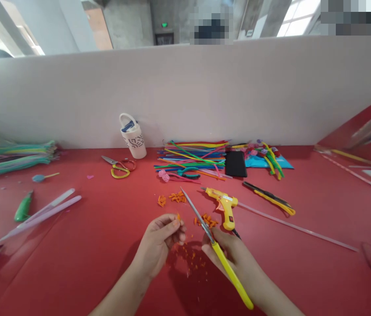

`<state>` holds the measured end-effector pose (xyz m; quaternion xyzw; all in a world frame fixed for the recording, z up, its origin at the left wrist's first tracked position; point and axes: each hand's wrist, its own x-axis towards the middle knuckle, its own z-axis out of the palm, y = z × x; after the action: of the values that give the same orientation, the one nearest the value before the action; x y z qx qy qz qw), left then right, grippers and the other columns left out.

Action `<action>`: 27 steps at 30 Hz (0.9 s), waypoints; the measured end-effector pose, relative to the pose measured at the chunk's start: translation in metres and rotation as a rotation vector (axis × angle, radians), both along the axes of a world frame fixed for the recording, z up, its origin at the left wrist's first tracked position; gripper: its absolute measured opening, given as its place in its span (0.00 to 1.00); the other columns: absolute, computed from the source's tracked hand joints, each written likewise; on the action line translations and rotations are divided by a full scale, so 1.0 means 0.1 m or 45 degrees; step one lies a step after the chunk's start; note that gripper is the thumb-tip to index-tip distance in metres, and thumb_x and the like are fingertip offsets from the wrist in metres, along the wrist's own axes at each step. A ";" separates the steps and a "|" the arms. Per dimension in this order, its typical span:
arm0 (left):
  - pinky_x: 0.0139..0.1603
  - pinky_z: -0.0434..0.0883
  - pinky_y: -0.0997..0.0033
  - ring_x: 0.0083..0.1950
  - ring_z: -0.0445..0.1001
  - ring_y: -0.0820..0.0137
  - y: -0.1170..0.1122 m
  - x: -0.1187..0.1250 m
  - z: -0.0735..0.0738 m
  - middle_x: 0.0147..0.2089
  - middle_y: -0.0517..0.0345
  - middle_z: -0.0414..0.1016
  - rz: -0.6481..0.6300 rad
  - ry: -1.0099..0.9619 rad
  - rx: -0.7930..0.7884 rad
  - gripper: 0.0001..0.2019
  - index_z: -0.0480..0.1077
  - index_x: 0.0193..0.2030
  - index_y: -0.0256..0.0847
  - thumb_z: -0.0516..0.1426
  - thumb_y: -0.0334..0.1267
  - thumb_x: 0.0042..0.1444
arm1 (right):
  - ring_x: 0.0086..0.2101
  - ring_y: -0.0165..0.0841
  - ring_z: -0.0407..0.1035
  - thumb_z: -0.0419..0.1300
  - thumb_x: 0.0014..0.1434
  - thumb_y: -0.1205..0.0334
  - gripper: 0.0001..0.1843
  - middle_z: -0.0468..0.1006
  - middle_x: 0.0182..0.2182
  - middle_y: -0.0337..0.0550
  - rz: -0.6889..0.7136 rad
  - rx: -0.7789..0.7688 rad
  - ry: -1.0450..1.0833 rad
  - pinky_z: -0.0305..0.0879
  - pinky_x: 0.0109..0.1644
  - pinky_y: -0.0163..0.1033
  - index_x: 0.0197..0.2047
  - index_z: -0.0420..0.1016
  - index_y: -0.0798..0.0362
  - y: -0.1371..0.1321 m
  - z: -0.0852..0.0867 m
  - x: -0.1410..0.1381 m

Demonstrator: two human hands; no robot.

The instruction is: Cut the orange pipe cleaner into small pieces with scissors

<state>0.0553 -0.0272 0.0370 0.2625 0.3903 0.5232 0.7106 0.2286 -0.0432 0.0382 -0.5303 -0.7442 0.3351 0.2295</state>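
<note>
Near the middle of the red table, my left hand pinches a small orange piece between thumb and fingertips. My right hand is closed around yellow-handled scissors, seen edge-on, with the long metal blades pointing up and left. Whether the blades are parted cannot be made out. Beyond the hands lie small piles of cut orange pieces, one of them partly behind the scissors. Tiny orange scraps are scattered between my wrists.
A yellow glue gun with a long clear stick lies right of centre, near a black-and-yellow cutter. Behind are colourful pipe cleaners and a black phone. A white cup and other scissors stand back left, before a pale partition.
</note>
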 end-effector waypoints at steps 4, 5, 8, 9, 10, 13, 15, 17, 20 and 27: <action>0.24 0.64 0.79 0.21 0.67 0.78 -0.02 0.03 -0.01 0.24 0.59 0.71 0.068 0.017 0.022 0.03 0.70 0.25 0.34 0.59 0.32 0.45 | 0.18 0.28 0.58 0.52 0.52 0.49 0.15 0.65 0.17 0.34 -0.061 0.151 -0.265 0.48 0.21 0.32 0.23 0.57 0.50 0.00 -0.03 0.00; 0.24 0.64 0.80 0.22 0.67 0.78 -0.02 0.02 -0.01 0.23 0.59 0.71 0.098 0.026 0.041 0.03 0.70 0.25 0.35 0.59 0.32 0.45 | 0.18 0.28 0.59 0.52 0.52 0.48 0.15 0.67 0.17 0.35 -0.062 0.198 -0.333 0.48 0.21 0.32 0.24 0.58 0.50 0.00 -0.06 0.00; 0.24 0.64 0.81 0.21 0.66 0.79 0.00 0.00 -0.01 0.22 0.62 0.70 0.193 0.058 0.082 0.03 0.70 0.23 0.36 0.59 0.32 0.45 | 0.18 0.31 0.64 0.51 0.52 0.47 0.15 0.70 0.17 0.36 -0.049 0.356 -0.489 0.48 0.21 0.33 0.27 0.60 0.51 -0.02 -0.15 0.01; 0.24 0.63 0.81 0.21 0.66 0.79 0.00 -0.01 0.00 0.21 0.62 0.69 0.221 0.064 0.090 0.03 0.70 0.23 0.36 0.59 0.32 0.45 | 0.18 0.31 0.64 0.50 0.53 0.47 0.15 0.70 0.17 0.37 -0.047 0.405 -0.537 0.48 0.20 0.33 0.27 0.60 0.51 -0.02 -0.18 0.02; 0.24 0.63 0.81 0.22 0.66 0.79 0.00 -0.02 0.00 0.21 0.63 0.69 0.241 0.065 0.095 0.03 0.69 0.24 0.37 0.58 0.32 0.46 | 0.17 0.32 0.65 0.50 0.53 0.47 0.15 0.70 0.16 0.37 -0.049 0.446 -0.582 0.47 0.20 0.34 0.27 0.60 0.51 -0.03 -0.21 0.02; 0.25 0.64 0.81 0.23 0.66 0.79 0.00 -0.03 -0.01 0.22 0.63 0.69 0.266 0.059 0.119 0.03 0.69 0.24 0.37 0.57 0.32 0.47 | 0.17 0.33 0.66 0.49 0.54 0.49 0.14 0.71 0.16 0.38 -0.047 0.514 -0.650 0.47 0.20 0.35 0.27 0.60 0.50 -0.03 -0.25 0.02; 0.26 0.64 0.81 0.23 0.66 0.79 -0.01 -0.03 -0.01 0.23 0.63 0.69 0.272 0.049 0.132 0.03 0.68 0.25 0.37 0.57 0.31 0.48 | 0.18 0.33 0.66 0.50 0.54 0.50 0.12 0.71 0.17 0.38 -0.041 0.525 -0.662 0.48 0.21 0.35 0.28 0.60 0.51 -0.04 -0.28 0.02; 0.26 0.64 0.81 0.23 0.66 0.80 -0.01 -0.02 -0.02 0.23 0.63 0.69 0.279 0.034 0.139 0.03 0.68 0.25 0.37 0.57 0.31 0.48 | 0.18 0.34 0.67 0.52 0.53 0.52 0.11 0.72 0.18 0.38 -0.029 0.525 -0.675 0.49 0.21 0.35 0.30 0.61 0.51 -0.04 -0.29 0.02; 0.27 0.64 0.81 0.23 0.65 0.80 -0.02 0.00 -0.02 0.23 0.64 0.69 0.296 0.028 0.126 0.03 0.69 0.26 0.38 0.57 0.31 0.48 | 0.18 0.34 0.67 0.53 0.53 0.53 0.11 0.72 0.18 0.38 -0.024 0.546 -0.706 0.48 0.21 0.35 0.31 0.61 0.52 -0.05 -0.31 0.02; 0.28 0.63 0.81 0.24 0.64 0.79 -0.04 0.01 -0.02 0.23 0.64 0.68 0.313 0.062 0.139 0.04 0.69 0.25 0.38 0.56 0.32 0.49 | 0.17 0.33 0.66 0.53 0.52 0.53 0.11 0.71 0.17 0.38 -0.043 0.645 -0.743 0.47 0.21 0.35 0.30 0.62 0.52 -0.06 -0.31 0.01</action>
<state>0.0566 -0.0313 0.0347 0.2637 0.4076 0.6204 0.6160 0.2296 -0.0493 0.0068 -0.5422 -0.8285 -0.0282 0.1372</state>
